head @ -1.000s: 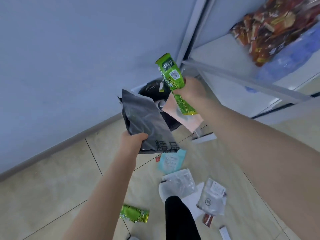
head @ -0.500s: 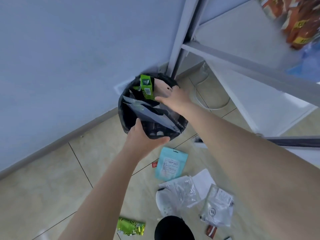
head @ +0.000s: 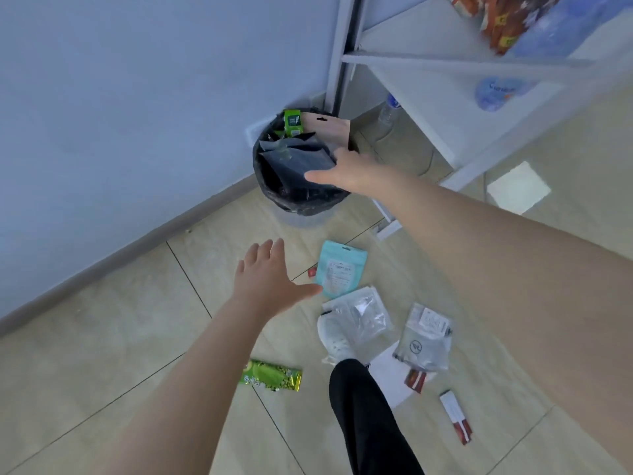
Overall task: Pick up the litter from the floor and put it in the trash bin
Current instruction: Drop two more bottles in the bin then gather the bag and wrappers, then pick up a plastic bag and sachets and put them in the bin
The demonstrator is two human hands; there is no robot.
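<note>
Both hands are empty, the left hand (head: 265, 282) with fingers spread flat just beside the blue packet (head: 339, 269) on the floor (head: 113, 330) near the trash bin (head: 298, 204), the right hand (head: 346, 174) loose above it; the packet looks light, thin and bendy, so pinching an edge should work.

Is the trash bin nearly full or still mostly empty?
Nearly full. In the trash bin, the dark pouch, green wrapper and pink pouch stick up above the rim. How tightly it is packed underneath cannot be told.
</note>
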